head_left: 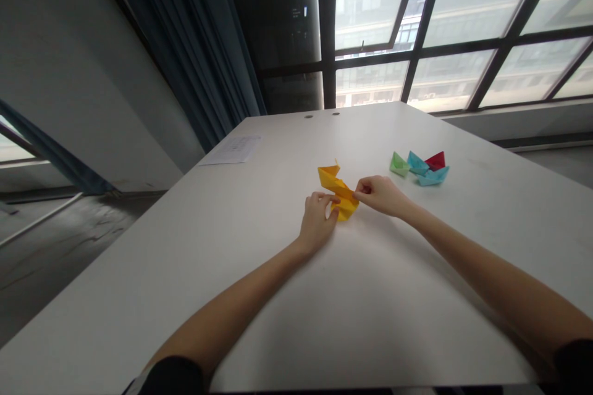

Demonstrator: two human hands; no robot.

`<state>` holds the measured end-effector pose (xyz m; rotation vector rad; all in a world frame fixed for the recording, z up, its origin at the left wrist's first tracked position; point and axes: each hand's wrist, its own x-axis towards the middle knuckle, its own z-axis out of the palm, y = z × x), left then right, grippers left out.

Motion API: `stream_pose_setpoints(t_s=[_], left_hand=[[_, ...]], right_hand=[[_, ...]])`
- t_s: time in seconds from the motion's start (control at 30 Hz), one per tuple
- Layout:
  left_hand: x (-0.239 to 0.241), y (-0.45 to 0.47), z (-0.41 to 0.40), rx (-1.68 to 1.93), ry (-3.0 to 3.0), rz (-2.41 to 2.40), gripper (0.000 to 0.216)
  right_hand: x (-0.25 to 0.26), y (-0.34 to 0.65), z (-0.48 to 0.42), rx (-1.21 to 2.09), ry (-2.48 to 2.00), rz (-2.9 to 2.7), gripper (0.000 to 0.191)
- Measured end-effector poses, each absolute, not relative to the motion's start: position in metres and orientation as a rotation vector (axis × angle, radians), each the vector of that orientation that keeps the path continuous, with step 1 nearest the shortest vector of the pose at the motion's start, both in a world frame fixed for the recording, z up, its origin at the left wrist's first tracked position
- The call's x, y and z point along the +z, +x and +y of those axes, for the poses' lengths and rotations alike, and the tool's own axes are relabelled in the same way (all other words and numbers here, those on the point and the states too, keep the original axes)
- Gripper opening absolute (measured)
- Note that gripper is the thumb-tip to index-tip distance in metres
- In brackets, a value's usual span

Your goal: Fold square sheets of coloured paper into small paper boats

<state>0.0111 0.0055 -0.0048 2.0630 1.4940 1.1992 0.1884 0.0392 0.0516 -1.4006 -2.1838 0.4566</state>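
Observation:
A partly folded piece of yellow-orange paper (pixel 334 184) lies on the white table (pixel 324 296) in front of me. My left hand (pixel 316 220) pinches its near left edge with curled fingers. My right hand (pixel 381 194) pinches the right side of the same paper with thumb and fingertips. The paper's far end sticks up and away from both hands.
Several small folded paper boats sit to the right: a green one (pixel 399 164), two blue ones (pixel 432 176) and a red one (pixel 436 160). A white printed sheet (pixel 233 149) lies at the far left of the table. Windows and a dark curtain stand behind.

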Motion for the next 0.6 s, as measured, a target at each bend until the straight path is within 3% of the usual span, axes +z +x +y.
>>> stream_pose_setpoints(t_s=[0.1,0.27,0.37,0.47,0.6], left_hand=[[-0.001,0.015,0.003,1.136,2.204,1.558,0.021],[0.011,0.019,-0.003,1.018,2.291,1.586,0.044],[0.013,0.019,-0.005,1.049,2.247,1.562,0.040],[0.008,0.017,-0.002,1.154,2.077,1.458,0.030],[-0.004,0.016,0.008,1.253,1.547,1.296,0.038]], right_hand=[[0.050,0.185,0.037,0.443,-1.432,-2.197,0.019],[0.047,0.180,0.034,0.441,-1.420,-2.179,0.018],[0.047,0.178,0.033,0.501,-1.402,-2.163,0.020],[0.047,0.178,0.034,0.680,-1.292,-2.158,0.029],[0.044,0.180,0.038,0.670,-1.172,-2.137,0.029]])
